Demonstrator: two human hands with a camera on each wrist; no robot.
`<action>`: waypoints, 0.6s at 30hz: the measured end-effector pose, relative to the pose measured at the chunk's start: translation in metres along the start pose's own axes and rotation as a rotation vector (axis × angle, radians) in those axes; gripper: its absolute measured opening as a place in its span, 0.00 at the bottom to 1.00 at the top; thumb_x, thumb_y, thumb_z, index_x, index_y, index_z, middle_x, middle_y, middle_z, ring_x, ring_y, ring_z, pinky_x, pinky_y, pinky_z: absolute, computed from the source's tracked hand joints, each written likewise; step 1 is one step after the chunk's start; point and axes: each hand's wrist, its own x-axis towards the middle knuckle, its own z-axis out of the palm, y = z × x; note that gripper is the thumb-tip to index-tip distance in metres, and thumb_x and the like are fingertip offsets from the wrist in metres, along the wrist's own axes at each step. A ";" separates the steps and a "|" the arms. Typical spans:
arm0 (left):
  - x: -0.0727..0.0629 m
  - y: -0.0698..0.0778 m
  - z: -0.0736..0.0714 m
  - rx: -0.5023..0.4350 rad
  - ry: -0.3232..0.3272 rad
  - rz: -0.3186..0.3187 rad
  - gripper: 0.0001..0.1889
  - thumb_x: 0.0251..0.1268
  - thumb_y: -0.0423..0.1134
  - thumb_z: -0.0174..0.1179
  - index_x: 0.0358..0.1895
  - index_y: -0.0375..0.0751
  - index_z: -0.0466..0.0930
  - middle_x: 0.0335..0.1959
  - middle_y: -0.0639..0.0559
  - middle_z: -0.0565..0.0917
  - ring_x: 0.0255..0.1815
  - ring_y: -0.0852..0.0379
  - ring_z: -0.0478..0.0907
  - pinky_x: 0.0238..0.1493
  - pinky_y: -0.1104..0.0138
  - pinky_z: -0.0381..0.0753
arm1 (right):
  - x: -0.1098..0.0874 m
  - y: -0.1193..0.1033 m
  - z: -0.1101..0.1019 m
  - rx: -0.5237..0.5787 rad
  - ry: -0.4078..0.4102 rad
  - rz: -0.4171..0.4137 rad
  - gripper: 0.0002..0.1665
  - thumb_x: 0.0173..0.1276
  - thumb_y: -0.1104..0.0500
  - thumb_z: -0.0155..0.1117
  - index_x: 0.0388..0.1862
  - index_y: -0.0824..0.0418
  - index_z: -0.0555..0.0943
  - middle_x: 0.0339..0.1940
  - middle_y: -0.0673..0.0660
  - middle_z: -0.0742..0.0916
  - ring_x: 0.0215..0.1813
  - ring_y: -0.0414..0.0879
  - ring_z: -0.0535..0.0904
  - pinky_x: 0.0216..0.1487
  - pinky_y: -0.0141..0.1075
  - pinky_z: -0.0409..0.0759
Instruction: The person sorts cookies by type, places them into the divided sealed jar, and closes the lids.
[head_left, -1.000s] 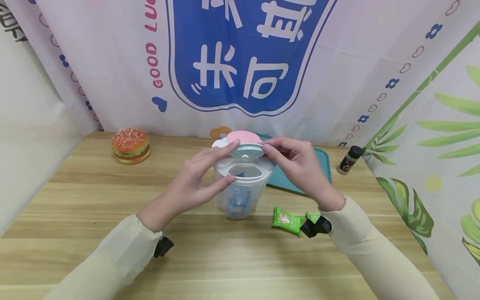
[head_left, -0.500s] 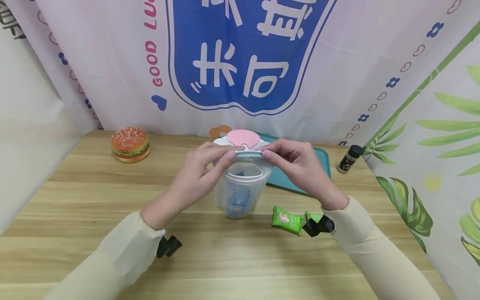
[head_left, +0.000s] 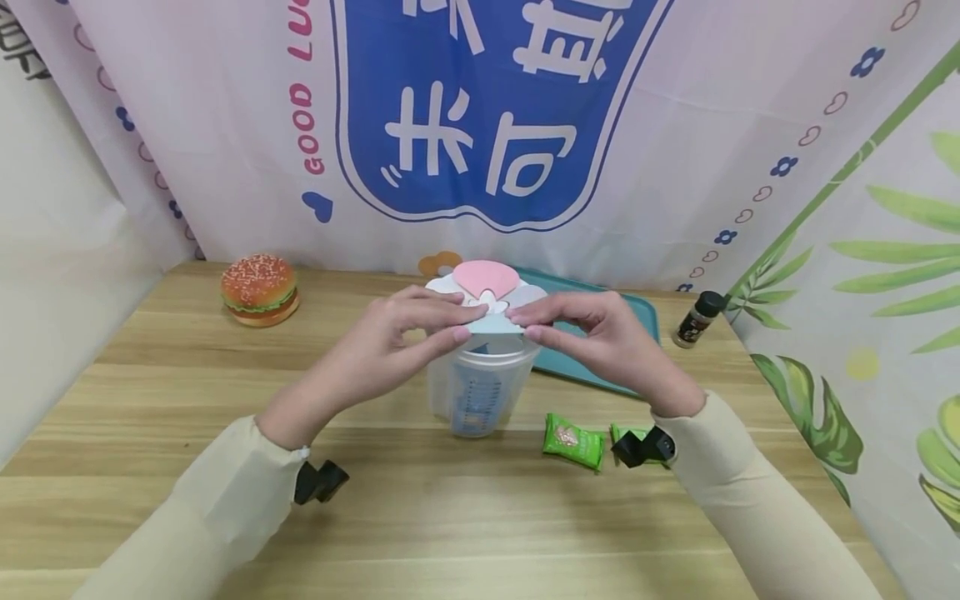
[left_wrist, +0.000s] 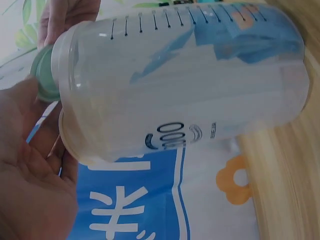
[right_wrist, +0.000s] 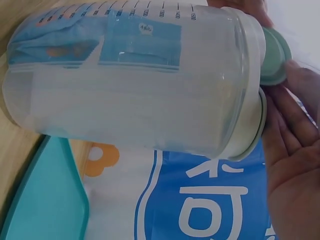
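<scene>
A clear plastic storage canister (head_left: 480,400) stands upright mid-table, its measuring marks facing me. Its white top bears several coloured flap lids, including a pink flap (head_left: 486,277) at the back. The pale green front flap (head_left: 495,323) is tilted a little above the opening. My left hand (head_left: 375,342) pinches the flap's left side between thumb and fingers; my right hand (head_left: 600,337) pinches its right side. In the right wrist view, the green flap (right_wrist: 275,57) stands out from the white rim. Blue packets (right_wrist: 142,45) lie inside the canister.
Behind the canister lies a teal tray (head_left: 581,365). A black-capped spice jar (head_left: 699,319) stands at the right back, a toy hamburger (head_left: 259,289) at the left back. Green snack packets (head_left: 573,442) lie to the canister's right on the wooden table (head_left: 465,533). A printed curtain (head_left: 247,167) hangs behind.
The raised green flap has swung down toward the front, over the opening. Both hands have followed it down, the left one changing from loosely spread fingers to a pinch.
</scene>
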 end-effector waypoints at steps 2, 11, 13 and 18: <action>0.000 -0.001 -0.002 0.005 -0.016 0.010 0.18 0.75 0.43 0.65 0.64 0.52 0.86 0.64 0.54 0.87 0.74 0.48 0.76 0.72 0.42 0.79 | 0.000 0.000 -0.001 -0.016 -0.015 -0.012 0.10 0.72 0.69 0.69 0.48 0.62 0.91 0.54 0.59 0.93 0.61 0.39 0.87 0.66 0.33 0.86; 0.000 -0.006 -0.004 0.010 -0.053 0.057 0.19 0.71 0.41 0.69 0.64 0.52 0.86 0.64 0.55 0.87 0.75 0.47 0.75 0.71 0.42 0.80 | -0.003 0.001 -0.002 -0.066 -0.043 -0.057 0.11 0.68 0.70 0.72 0.44 0.59 0.92 0.55 0.57 0.92 0.64 0.43 0.86 0.69 0.34 0.84; 0.000 -0.006 -0.004 0.009 -0.057 0.065 0.20 0.71 0.40 0.69 0.64 0.52 0.86 0.64 0.55 0.87 0.75 0.48 0.75 0.71 0.43 0.81 | -0.003 0.000 -0.001 -0.065 -0.048 -0.066 0.10 0.67 0.70 0.73 0.43 0.58 0.92 0.55 0.57 0.93 0.64 0.43 0.86 0.69 0.34 0.84; 0.000 -0.007 -0.005 0.012 -0.067 0.074 0.20 0.70 0.39 0.70 0.64 0.52 0.86 0.64 0.55 0.87 0.75 0.48 0.75 0.70 0.45 0.82 | -0.003 0.001 0.000 -0.072 -0.060 -0.081 0.10 0.66 0.71 0.74 0.42 0.59 0.92 0.55 0.57 0.92 0.63 0.43 0.86 0.68 0.34 0.85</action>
